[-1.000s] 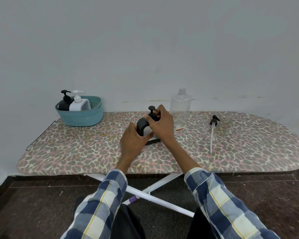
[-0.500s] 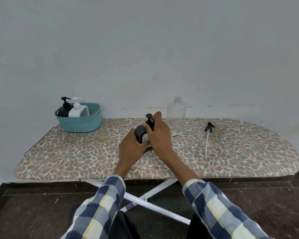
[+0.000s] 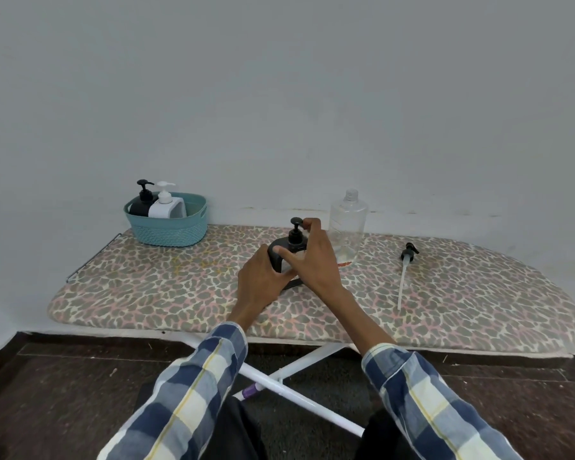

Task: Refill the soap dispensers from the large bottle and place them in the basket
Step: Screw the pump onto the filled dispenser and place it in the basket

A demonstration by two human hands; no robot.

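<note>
A dark grey soap dispenser (image 3: pixel 278 253) with a black pump stands mid-board. My left hand (image 3: pixel 261 283) grips its body from the left. My right hand (image 3: pixel 314 257) curls around its pump collar from the right, thumb on the front. Just behind stands the large clear bottle (image 3: pixel 348 225), uncapped and nearly empty. Its black pump with a long tube (image 3: pixel 405 272) lies on the board to the right. The teal basket (image 3: pixel 168 229) at the back left holds a black dispenser (image 3: pixel 142 202) and a white dispenser (image 3: pixel 165 204).
Everything sits on a leopard-print ironing board (image 3: pixel 180 287) against a grey wall. White crossed legs (image 3: pixel 296 386) show under it above a dark floor. A wire rest sticks out at the board's left end.
The camera tilted up, so the board sits lower in view. My right hand has shifted on the pump top, its thumb now across the dispenser's front. My left hand keeps its grip.
</note>
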